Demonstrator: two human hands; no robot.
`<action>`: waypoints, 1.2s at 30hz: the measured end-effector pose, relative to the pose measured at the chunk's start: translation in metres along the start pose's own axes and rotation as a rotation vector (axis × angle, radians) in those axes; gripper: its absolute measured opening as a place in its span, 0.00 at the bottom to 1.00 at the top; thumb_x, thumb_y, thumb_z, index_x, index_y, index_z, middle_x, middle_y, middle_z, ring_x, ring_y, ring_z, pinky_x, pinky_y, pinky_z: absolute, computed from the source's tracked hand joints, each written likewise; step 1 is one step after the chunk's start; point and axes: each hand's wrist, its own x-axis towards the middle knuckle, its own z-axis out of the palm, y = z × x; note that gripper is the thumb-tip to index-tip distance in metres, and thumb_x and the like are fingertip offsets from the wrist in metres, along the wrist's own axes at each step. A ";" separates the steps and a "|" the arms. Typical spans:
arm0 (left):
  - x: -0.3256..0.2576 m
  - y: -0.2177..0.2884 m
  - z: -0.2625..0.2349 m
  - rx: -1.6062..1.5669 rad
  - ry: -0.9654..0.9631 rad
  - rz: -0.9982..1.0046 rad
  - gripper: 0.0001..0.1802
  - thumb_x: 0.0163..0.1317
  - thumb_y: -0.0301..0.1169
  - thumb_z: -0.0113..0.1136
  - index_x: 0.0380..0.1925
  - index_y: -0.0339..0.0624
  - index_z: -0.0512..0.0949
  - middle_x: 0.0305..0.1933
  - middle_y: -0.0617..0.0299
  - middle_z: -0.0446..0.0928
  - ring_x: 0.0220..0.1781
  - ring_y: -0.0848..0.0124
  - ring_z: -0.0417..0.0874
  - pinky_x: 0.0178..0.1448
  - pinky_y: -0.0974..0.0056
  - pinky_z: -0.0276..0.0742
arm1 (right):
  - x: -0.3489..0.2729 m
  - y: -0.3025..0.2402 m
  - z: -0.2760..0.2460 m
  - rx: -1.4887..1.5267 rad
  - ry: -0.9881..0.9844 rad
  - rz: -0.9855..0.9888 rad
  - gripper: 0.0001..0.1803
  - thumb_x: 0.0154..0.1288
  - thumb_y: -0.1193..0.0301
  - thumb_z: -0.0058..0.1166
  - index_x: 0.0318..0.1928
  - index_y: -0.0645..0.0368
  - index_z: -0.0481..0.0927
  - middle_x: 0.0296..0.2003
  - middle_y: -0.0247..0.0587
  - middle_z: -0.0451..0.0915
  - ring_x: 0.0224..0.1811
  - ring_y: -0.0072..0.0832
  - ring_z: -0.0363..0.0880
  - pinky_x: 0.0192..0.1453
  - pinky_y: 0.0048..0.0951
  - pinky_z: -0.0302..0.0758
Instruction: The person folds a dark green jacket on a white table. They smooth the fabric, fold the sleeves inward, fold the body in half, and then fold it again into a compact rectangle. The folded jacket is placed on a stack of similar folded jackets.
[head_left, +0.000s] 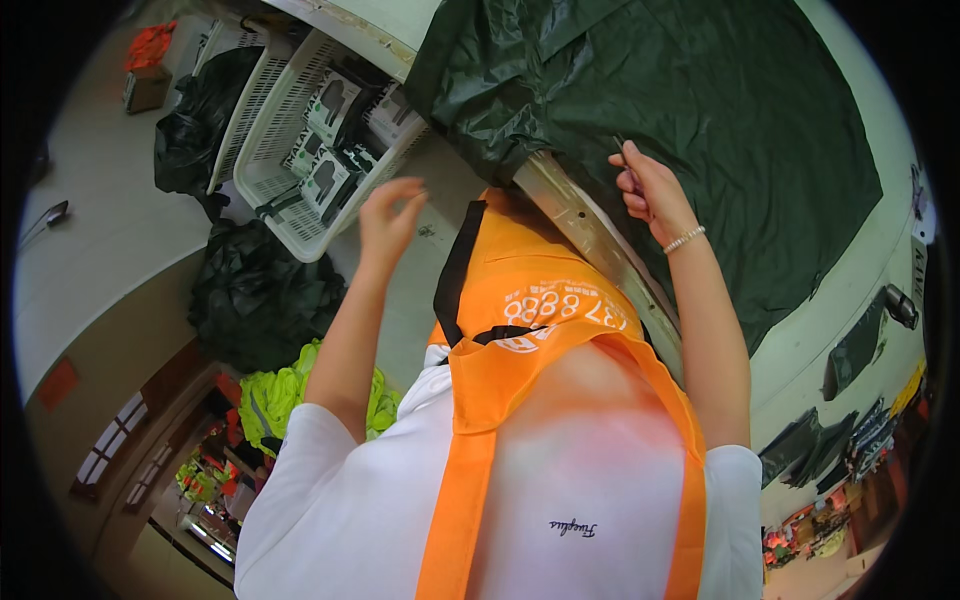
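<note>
On the table (860, 270), dark green fabric (720, 110); your right hand (645, 185) pinches its edge. Left of it, your open-fingered left hand (388, 215), white baskets (300, 150), black bags (262, 300).

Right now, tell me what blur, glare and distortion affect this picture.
Head view: fisheye bends the metal table edge and blacks out the corners; the left hand is slightly motion-blurred; the right hand on the dark green fabric is sharper; the orange apron looks washed out.

A fabric sheet (720, 130) lies on the table (850, 300), a basket (290, 160) left of it.
</note>
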 end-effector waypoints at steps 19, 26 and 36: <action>0.062 0.081 0.122 0.194 -0.144 0.583 0.11 0.53 0.27 0.60 0.38 0.43 0.79 0.41 0.60 0.78 0.45 0.58 0.75 0.50 0.57 0.71 | 0.041 0.037 0.033 -0.688 0.224 -0.578 0.12 0.50 0.71 0.65 0.36 0.59 0.79 0.34 0.41 0.82 0.34 0.32 0.81 0.39 0.28 0.75; 0.096 0.087 0.128 0.073 -0.354 0.407 0.10 0.52 0.28 0.63 0.33 0.37 0.75 0.28 0.61 0.80 0.34 0.66 0.77 0.41 0.65 0.72 | 0.048 0.050 0.028 -0.677 0.340 -0.848 0.09 0.53 0.69 0.62 0.35 0.57 0.80 0.33 0.37 0.79 0.32 0.34 0.79 0.36 0.30 0.74; 0.099 0.083 0.130 -0.071 -0.414 0.180 0.16 0.48 0.25 0.67 0.35 0.36 0.71 0.28 0.59 0.80 0.30 0.73 0.77 0.39 0.71 0.72 | 0.041 0.033 0.035 -1.066 0.279 -0.683 0.08 0.62 0.68 0.51 0.39 0.57 0.76 0.41 0.43 0.75 0.39 0.46 0.77 0.42 0.40 0.74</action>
